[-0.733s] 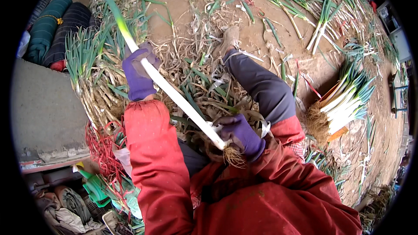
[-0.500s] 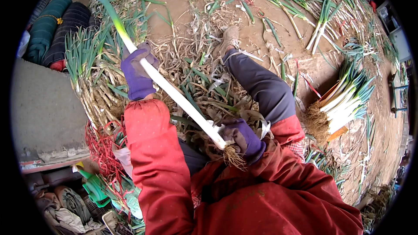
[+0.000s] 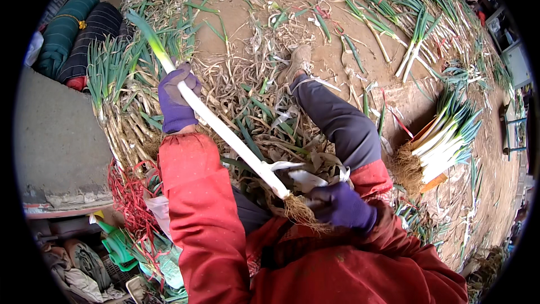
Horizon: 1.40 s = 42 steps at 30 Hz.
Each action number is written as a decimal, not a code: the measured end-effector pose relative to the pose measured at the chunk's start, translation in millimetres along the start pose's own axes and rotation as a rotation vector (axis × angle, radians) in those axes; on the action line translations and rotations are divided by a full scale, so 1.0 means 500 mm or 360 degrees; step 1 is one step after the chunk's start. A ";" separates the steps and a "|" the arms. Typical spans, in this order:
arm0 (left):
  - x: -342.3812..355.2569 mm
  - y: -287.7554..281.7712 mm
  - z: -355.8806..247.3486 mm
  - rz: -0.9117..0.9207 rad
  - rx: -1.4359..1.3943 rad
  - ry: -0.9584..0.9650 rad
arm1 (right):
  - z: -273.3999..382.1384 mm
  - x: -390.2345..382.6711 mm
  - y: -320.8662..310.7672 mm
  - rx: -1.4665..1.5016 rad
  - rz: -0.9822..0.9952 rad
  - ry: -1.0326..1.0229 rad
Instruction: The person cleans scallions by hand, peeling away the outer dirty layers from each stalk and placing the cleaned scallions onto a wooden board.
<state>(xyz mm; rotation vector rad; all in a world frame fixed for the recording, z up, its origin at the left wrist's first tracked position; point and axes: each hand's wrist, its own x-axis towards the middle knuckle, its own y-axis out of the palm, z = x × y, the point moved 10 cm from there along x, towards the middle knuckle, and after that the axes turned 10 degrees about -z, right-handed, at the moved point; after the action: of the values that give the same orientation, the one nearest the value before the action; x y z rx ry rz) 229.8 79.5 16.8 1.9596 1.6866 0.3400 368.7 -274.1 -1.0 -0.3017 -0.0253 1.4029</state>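
My left hand [image 3: 179, 97], in a purple glove, is closed around the upper white stalk of a long green onion [image 3: 228, 135]. The stalk slants from its green top at the upper left to its brown roots [image 3: 304, 213] near my lap. My right hand [image 3: 344, 207], also gloved in purple, is just right of the roots with its fingers closed and partly hidden. A white strip of onion skin [image 3: 308, 180] reaches to its fingers. Another loose strip stands out from the lower stalk.
Dry peelings [image 3: 242, 87] cover the ground before me. Untrimmed green onions [image 3: 121, 112] lie at left beside red ties [image 3: 132, 194]. A bundle of cleaner green onions [image 3: 441, 141] rests at right, and a larger pile [image 3: 405, 5] lies at far right. Rolled quilts [image 3: 67, 28] are at far left.
My right hand has moved right and slightly down, off the root end. A strip of skin now stands out from the stalk. My left hand keeps its hold, slightly lower.
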 end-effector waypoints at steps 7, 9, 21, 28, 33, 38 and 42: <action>-0.022 0.049 0.021 0.0109 -0.0013 0.0031 | 0.125 0.136 -0.028 0.0065 -0.0110 -0.0318; -0.023 0.060 0.029 0.0063 0.0058 0.0053 | 0.106 0.155 0.019 0.0194 0.0093 -0.0090; 0.024 -0.006 -0.006 -0.0025 -0.0042 0.0000 | 0.075 0.016 0.032 -0.0045 0.0356 -0.0474; 0.016 0.018 0.003 0.0054 -0.0052 0.0058 | 0.035 0.133 0.023 0.0454 0.0144 0.0137; 0.005 0.037 0.001 0.0111 -0.0013 0.0077 | -0.011 0.178 0.040 -0.0079 0.0197 0.0147; -0.018 0.063 -0.021 0.0091 -0.0024 0.0146 | 0.012 0.165 -0.002 -0.0623 -0.0001 -0.0255; -0.019 0.072 0.004 0.0165 -0.0051 0.0051 | 0.018 0.166 0.060 0.0489 0.0287 0.0330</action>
<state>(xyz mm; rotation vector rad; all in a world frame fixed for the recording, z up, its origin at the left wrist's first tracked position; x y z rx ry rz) 259.0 66.8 36.0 2.0324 1.5924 0.4362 352.2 -187.8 -12.6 -0.1952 0.3934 1.5228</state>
